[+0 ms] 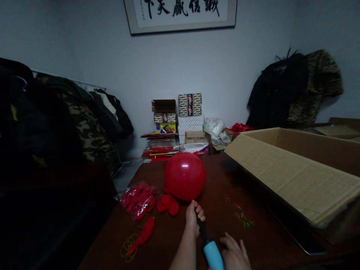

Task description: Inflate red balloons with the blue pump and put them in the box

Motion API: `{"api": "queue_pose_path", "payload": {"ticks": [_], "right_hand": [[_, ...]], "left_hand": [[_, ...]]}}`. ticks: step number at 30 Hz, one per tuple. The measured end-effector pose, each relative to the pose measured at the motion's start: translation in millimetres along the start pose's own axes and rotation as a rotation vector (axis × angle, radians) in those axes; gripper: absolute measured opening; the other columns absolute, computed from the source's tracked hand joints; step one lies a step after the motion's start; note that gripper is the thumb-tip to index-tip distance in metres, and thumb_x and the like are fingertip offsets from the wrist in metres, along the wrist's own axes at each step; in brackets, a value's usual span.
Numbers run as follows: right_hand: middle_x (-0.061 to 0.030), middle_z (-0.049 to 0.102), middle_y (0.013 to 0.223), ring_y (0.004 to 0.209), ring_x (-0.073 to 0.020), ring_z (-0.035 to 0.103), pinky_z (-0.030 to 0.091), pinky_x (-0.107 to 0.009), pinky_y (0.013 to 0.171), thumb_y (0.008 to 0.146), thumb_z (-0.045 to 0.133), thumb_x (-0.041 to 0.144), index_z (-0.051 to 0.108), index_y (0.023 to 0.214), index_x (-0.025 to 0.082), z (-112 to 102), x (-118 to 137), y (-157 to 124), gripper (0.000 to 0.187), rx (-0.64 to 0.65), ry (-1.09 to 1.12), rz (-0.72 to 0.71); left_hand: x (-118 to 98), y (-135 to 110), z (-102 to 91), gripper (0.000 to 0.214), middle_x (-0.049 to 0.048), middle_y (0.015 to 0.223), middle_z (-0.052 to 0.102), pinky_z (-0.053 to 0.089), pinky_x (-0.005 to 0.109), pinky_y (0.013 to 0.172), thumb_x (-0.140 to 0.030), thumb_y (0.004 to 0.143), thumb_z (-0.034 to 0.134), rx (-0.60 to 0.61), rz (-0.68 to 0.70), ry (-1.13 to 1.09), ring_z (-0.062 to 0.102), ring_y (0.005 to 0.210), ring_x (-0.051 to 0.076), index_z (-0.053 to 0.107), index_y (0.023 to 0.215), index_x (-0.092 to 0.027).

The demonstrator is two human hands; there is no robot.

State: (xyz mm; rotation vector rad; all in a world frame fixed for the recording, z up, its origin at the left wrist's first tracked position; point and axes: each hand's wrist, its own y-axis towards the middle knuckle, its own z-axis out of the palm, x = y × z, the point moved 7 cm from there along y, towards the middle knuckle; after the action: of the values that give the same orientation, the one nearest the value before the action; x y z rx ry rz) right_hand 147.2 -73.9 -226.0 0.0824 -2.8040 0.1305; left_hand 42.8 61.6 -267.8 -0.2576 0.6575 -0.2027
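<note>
A round, inflated red balloon [185,176] stands over the middle of the dark table. Beneath it, my left hand [194,219] is closed around the black upper part [201,229] of a balloon pump, at the balloon's neck. The pump's light-blue body [213,255] slants down to the bottom edge of the view. Beside that body lies my right hand [235,253], its fingers stretched and apart; its lower part is cut off by the frame. Limp red balloons [168,204] and a single flat red balloon [144,234] lie left of my left arm.
A clear bag of red balloons [139,199] and yellow rubber bands [128,247] are at left. Small coloured bands [244,218] lie at right, near a dark flat device [298,230] and a large open cardboard box [292,168]. Stacked boxes [190,108] stand behind the table.
</note>
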Motion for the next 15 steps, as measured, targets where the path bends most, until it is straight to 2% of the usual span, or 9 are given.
{"api": "queue_pose_path", "payload": {"ticks": [3, 7, 11, 15], "right_hand": [[-0.0135, 0.052, 0.131, 0.132, -0.0334, 0.032, 0.011, -0.055, 0.11, 0.067, 0.053, 0.046, 0.069, 0.096, 0.015, -11, 14, 14, 0.046, -0.013, 0.014, 0.0], [-0.0137, 0.052, 0.13, 0.131, -0.033, 0.032, 0.01, -0.055, 0.11, 0.067, 0.052, 0.047, 0.065, 0.105, 0.014, -19, 22, 25, 0.052, -0.038, 0.04, 0.016], [-0.0145, 0.049, 0.133, 0.133, -0.034, 0.028, 0.009, -0.058, 0.109, 0.071, 0.048, 0.051, 0.064, 0.108, 0.014, -14, 22, 26, 0.055, -0.028, 0.007, 0.007], [-0.0155, 0.048, 0.135, 0.134, -0.0356, 0.026, 0.012, -0.06, 0.108, 0.07, 0.051, 0.055, 0.063, 0.11, 0.014, 0, 17, 19, 0.059, 0.004, -0.026, -0.016]], "left_hand": [[-1, 2, 0.3, 0.034, -0.0099, 0.046, 0.03, 0.011, 0.019, 0.037, -0.042, 0.072, 0.062, 0.004, -0.006, 0.022, 0.025, 0.033, 0.004, 0.036, 0.066, -0.021], [-1, 6, -0.2, 0.04, -0.0105, 0.045, 0.029, 0.01, 0.019, 0.037, -0.045, 0.067, 0.065, 0.02, -0.014, 0.024, 0.024, 0.033, 0.004, 0.034, 0.066, -0.021], [-1, 7, -1.4, 0.041, -0.0106, 0.045, 0.029, 0.009, 0.019, 0.037, -0.047, 0.066, 0.066, 0.028, 0.0, 0.029, 0.025, 0.033, 0.004, 0.034, 0.066, -0.022], [1, 6, -1.7, 0.041, -0.0105, 0.045, 0.031, 0.009, 0.019, 0.037, -0.047, 0.066, 0.066, 0.034, -0.002, 0.038, 0.025, 0.032, 0.004, 0.033, 0.066, -0.022]]}}
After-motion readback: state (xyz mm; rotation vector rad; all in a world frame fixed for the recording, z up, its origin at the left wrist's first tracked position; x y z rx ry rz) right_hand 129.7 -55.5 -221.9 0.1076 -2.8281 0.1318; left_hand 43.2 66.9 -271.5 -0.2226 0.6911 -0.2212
